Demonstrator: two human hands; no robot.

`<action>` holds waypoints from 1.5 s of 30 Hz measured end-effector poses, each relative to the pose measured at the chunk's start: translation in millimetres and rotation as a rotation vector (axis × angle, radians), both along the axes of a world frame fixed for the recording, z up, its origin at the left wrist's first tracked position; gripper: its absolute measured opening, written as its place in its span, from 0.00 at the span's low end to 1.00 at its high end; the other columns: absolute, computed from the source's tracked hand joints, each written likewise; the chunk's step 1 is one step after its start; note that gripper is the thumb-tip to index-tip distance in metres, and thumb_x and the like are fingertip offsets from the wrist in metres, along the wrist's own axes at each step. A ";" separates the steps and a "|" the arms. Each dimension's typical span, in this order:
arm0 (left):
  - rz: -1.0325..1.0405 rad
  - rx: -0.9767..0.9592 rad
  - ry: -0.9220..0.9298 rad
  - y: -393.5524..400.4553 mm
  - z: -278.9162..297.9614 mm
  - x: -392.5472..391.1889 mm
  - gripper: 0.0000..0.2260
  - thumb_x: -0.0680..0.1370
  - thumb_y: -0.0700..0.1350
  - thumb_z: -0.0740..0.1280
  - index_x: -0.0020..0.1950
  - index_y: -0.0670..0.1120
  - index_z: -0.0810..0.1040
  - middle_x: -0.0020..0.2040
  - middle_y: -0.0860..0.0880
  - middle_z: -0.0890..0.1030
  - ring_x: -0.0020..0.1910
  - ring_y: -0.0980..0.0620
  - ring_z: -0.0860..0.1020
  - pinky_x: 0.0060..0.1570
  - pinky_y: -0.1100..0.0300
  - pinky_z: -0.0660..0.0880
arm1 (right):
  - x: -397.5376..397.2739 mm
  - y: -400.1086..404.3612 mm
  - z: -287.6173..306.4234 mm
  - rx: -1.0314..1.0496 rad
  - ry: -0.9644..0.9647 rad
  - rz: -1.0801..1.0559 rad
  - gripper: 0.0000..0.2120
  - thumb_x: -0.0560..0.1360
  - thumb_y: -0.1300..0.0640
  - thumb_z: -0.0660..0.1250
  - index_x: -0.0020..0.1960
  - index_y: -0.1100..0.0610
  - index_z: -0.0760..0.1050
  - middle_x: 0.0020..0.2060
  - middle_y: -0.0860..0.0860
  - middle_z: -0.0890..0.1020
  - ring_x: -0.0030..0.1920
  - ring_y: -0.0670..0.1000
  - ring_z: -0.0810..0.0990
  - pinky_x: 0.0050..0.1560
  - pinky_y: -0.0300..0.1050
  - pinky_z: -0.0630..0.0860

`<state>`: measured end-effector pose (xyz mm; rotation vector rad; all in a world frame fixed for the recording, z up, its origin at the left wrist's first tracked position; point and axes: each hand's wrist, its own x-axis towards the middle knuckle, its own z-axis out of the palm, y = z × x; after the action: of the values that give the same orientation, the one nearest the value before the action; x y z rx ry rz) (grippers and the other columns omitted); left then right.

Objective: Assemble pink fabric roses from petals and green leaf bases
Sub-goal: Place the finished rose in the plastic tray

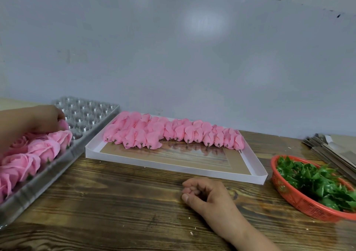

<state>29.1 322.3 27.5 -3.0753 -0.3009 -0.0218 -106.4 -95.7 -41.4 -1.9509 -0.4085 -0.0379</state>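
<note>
Our left hand [41,118] was out over the clear plastic tray [92,114], its fingers [60,117] curled down and pinching a pink rose [64,124] at the end of the filled rows. Our right hand [205,193] rested on the wooden counter [115,193], fingers loosely curled and holding nothing. The finished roses [28,154] sat tight together in the tray on the left, full and ruffled, green showing at their bases. In the shallow white box [173,169] just beyond the right hand, the petal buds [173,133] lay in two rough rows, folded shut, short dark stems pointing toward us. The green leaves [316,179] were heaped in the orange basket [289,198] at the right.
</note>
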 end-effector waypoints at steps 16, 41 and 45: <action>0.020 -0.039 0.018 -4.5 -2.1 -0.6 0.07 0.77 0.41 0.66 0.51 0.40 0.81 0.53 0.42 0.83 0.55 0.43 0.79 0.48 0.61 0.71 | 2.3 -1.5 -3.1 -0.025 -0.029 0.004 0.08 0.70 0.64 0.72 0.46 0.53 0.80 0.36 0.49 0.81 0.36 0.40 0.75 0.44 0.34 0.74; -0.375 -0.200 -0.199 -180.0 19.4 -32.2 0.12 0.75 0.53 0.70 0.45 0.43 0.81 0.44 0.48 0.81 0.44 0.49 0.77 0.44 0.59 0.70 | -0.4 0.1 1.0 -0.020 0.006 0.007 0.07 0.71 0.64 0.72 0.46 0.54 0.79 0.37 0.50 0.81 0.37 0.40 0.75 0.44 0.33 0.75; -0.387 -0.163 -0.123 -217.8 -8.6 -24.2 0.15 0.77 0.52 0.68 0.58 0.44 0.79 0.58 0.46 0.79 0.56 0.47 0.75 0.47 0.59 0.69 | -0.8 0.9 1.2 -0.010 0.004 0.001 0.09 0.71 0.65 0.72 0.45 0.52 0.78 0.36 0.48 0.79 0.36 0.40 0.74 0.44 0.33 0.74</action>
<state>4.9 104.5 19.0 -3.2455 0.3076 -0.2119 -107.2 -94.8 -40.2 -1.9603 -0.4078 -0.0314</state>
